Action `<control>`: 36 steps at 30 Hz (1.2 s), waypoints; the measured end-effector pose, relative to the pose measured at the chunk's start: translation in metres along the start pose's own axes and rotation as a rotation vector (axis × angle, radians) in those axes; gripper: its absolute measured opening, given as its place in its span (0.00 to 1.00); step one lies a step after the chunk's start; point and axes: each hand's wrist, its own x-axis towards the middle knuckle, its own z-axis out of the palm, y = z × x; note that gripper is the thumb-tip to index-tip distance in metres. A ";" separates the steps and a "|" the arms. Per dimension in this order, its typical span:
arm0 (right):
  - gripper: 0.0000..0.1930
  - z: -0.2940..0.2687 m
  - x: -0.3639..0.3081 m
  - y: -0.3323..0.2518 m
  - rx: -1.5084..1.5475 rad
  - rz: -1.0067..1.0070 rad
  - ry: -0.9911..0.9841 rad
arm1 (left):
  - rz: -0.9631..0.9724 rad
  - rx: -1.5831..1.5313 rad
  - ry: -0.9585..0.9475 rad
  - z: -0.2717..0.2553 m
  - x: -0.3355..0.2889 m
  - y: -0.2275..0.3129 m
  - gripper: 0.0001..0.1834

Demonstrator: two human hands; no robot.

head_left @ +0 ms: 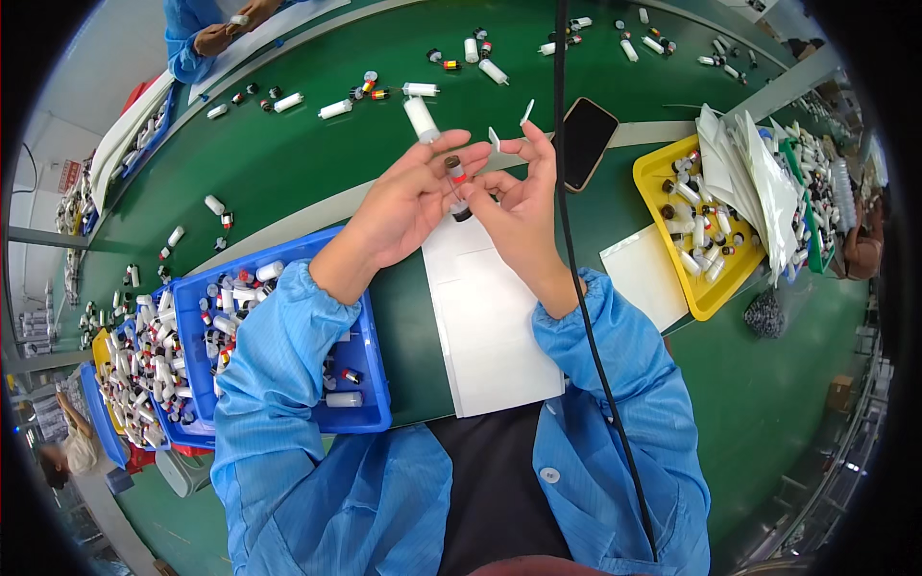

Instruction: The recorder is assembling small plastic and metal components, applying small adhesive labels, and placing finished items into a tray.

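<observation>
In front of me both hands meet over a small dark-capped part with a red band (457,176). My left hand (389,216) is closed on it, its thumb and fingers at the part's side. My right hand (514,197) pinches its lower end, where a dark round piece (461,210) shows. Thin white pieces (495,140) stick out at the right hand's raised fingertips. Just beyond my left fingers is a white cylinder (420,117); whether they touch it I cannot tell. Below the hands lies a white sheet (495,336).
On the left stands a blue bin (379,384) of white cylinders and small parts. A yellow tray (706,305) with similar pieces is at right, near a black phone (588,144). Loose parts dot the green belt (317,154). A black cable (576,259) hangs across the view. Another person's hands (226,31) work at far left.
</observation>
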 end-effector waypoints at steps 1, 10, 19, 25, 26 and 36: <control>0.45 -0.001 0.000 -0.001 0.006 -0.002 -0.010 | 0.034 0.080 0.013 0.001 0.000 -0.001 0.22; 0.48 -0.008 0.003 0.005 -0.126 -0.019 -0.009 | 0.107 0.304 0.079 0.001 0.002 -0.007 0.23; 0.39 -0.007 0.001 0.001 -0.283 -0.208 -0.020 | 0.180 0.273 0.134 -0.007 0.005 -0.009 0.21; 0.24 -0.018 0.016 -0.006 -0.020 -0.048 0.026 | 0.184 0.365 0.134 -0.005 0.005 -0.011 0.19; 0.23 -0.018 0.016 -0.009 0.062 0.012 0.021 | 0.178 0.377 0.135 -0.004 0.005 -0.011 0.19; 0.23 -0.016 0.017 -0.013 0.146 0.189 -0.053 | 0.165 0.482 0.129 -0.001 0.003 -0.012 0.18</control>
